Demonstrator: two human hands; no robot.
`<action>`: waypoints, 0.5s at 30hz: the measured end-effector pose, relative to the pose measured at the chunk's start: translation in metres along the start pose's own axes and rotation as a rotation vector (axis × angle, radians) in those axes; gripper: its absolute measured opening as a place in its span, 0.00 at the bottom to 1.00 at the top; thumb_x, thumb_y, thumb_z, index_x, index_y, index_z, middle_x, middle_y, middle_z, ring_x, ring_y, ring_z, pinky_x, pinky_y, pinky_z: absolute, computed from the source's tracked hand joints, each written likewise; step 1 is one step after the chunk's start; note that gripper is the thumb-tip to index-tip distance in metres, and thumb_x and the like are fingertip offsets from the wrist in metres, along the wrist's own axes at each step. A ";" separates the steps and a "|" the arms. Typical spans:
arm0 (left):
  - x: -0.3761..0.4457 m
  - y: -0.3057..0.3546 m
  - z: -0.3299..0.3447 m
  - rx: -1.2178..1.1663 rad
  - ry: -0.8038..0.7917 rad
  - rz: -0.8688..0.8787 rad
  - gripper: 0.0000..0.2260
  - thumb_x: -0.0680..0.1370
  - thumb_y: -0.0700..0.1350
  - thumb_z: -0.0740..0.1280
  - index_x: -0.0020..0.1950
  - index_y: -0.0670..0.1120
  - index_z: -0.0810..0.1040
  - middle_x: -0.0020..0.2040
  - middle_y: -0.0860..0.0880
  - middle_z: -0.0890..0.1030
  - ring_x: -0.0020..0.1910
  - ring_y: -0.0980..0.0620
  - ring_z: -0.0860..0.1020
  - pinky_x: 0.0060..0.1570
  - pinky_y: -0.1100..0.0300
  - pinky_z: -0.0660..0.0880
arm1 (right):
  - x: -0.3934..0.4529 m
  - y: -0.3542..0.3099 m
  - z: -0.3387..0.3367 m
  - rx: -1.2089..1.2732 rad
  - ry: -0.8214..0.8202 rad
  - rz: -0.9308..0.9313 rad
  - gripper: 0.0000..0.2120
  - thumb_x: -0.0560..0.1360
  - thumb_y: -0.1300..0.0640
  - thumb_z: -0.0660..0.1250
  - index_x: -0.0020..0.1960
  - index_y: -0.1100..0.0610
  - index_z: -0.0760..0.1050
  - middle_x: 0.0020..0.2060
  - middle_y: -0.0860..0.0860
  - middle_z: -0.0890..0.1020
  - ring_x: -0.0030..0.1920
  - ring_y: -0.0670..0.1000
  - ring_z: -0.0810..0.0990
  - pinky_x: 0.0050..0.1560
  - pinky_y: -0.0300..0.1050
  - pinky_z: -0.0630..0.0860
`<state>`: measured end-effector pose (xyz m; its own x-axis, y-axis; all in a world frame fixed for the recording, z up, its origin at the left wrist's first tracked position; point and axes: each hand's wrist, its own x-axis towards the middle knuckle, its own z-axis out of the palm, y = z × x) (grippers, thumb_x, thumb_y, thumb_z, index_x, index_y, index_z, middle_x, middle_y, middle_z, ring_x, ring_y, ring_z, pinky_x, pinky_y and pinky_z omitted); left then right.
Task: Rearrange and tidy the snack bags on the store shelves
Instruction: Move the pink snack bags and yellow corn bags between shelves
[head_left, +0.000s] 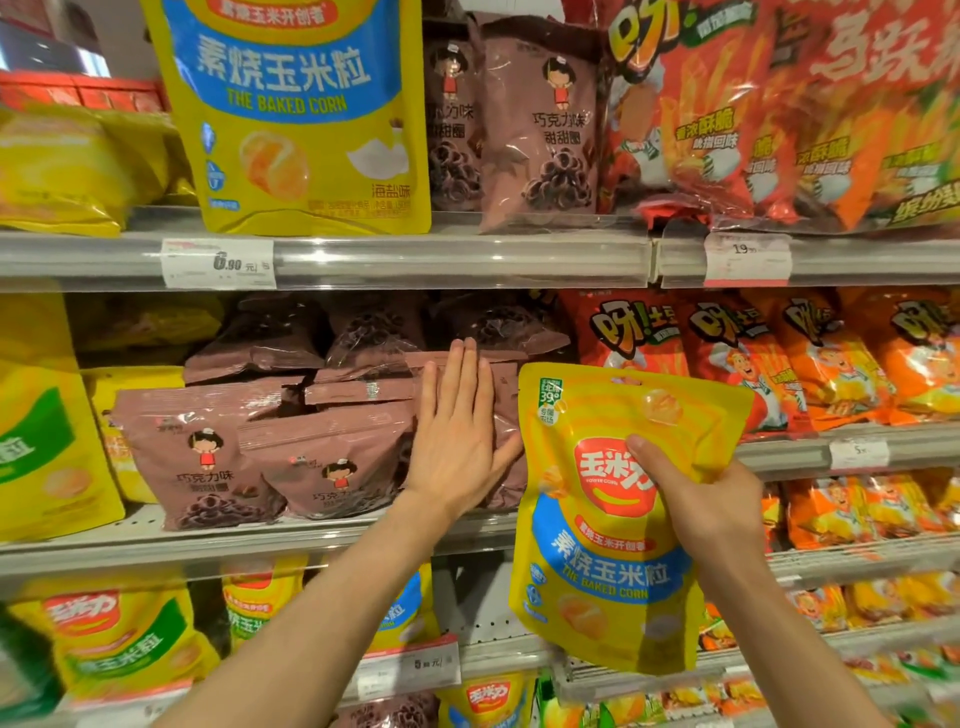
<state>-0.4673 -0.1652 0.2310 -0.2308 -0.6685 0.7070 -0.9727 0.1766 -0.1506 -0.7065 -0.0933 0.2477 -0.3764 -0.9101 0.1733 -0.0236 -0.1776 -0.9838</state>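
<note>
My right hand (701, 499) grips a yellow and blue baked corn bag (602, 561), held upright in front of the middle shelf's edge. My left hand (457, 441) lies flat, fingers together, against the right side of a heap of brown chocolate ring bags (208, 457) on the middle shelf (291, 540). These brown bags lean and lie over one another. A large baked corn bag (301, 109) of the same kind stands on the top shelf (467, 254), with upright brown bags (540, 124) to its right.
Red and orange potato stick bags (779, 364) fill the right of the middle shelf, and bigger red ones (779, 114) stand above. Yellow and green corn bags (47, 441) sit at left and on the lower shelf (124, 639). Price tags (218, 264) hang on the rails.
</note>
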 end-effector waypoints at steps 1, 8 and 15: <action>-0.003 -0.003 -0.002 -0.057 0.008 0.032 0.37 0.83 0.63 0.53 0.82 0.36 0.55 0.83 0.37 0.51 0.84 0.41 0.47 0.81 0.42 0.40 | 0.000 0.001 0.001 -0.015 0.005 0.001 0.14 0.69 0.47 0.80 0.52 0.48 0.82 0.47 0.47 0.87 0.51 0.53 0.85 0.52 0.52 0.81; -0.027 -0.029 -0.015 -0.177 0.036 0.262 0.31 0.78 0.42 0.65 0.80 0.35 0.62 0.82 0.37 0.59 0.83 0.38 0.53 0.81 0.41 0.52 | -0.005 0.006 0.012 -0.040 0.068 -0.011 0.11 0.69 0.45 0.80 0.43 0.46 0.80 0.43 0.44 0.85 0.51 0.56 0.84 0.58 0.57 0.80; -0.051 -0.020 -0.010 -0.141 0.051 0.401 0.20 0.77 0.47 0.68 0.68 0.43 0.78 0.70 0.42 0.78 0.69 0.40 0.74 0.65 0.46 0.72 | -0.002 0.010 0.013 -0.049 0.124 -0.013 0.11 0.70 0.45 0.80 0.43 0.46 0.78 0.41 0.42 0.83 0.50 0.55 0.83 0.59 0.59 0.80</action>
<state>-0.4361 -0.1271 0.2044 -0.5853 -0.4905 0.6456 -0.7923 0.5151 -0.3269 -0.6937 -0.0979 0.2378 -0.4872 -0.8541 0.1822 -0.0738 -0.1677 -0.9831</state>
